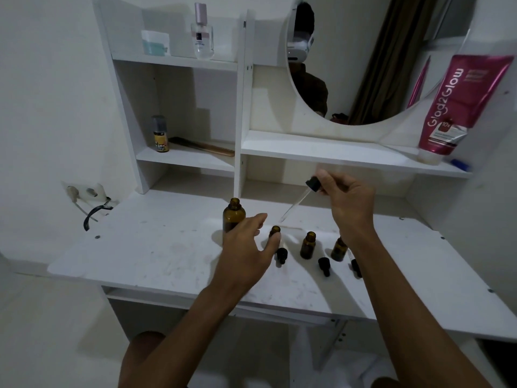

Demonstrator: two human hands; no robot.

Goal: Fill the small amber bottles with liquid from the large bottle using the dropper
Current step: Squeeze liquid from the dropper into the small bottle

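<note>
Dropper [296,204] held over a row of amber bottles on the bench [140,256].

Head view: the bottles are set mid-bench, well back from its front edge, with bare surface left open to their left and a shelf [335,152] overhanging behind the right hand [349,203]. One large amber bottle [234,217], uncapped, is counted, then three small amber bottles [308,245] in a row to its right, with three black caps [324,266] laid before them. The dropper is pinched at its black bulb by the right hand, its glass tip slanted down near the leftmost small bottle [275,231], apart from it. The left hand [246,247] is spread, fingers released, between the large bottle and that small one; contact cannot be told.
</note>
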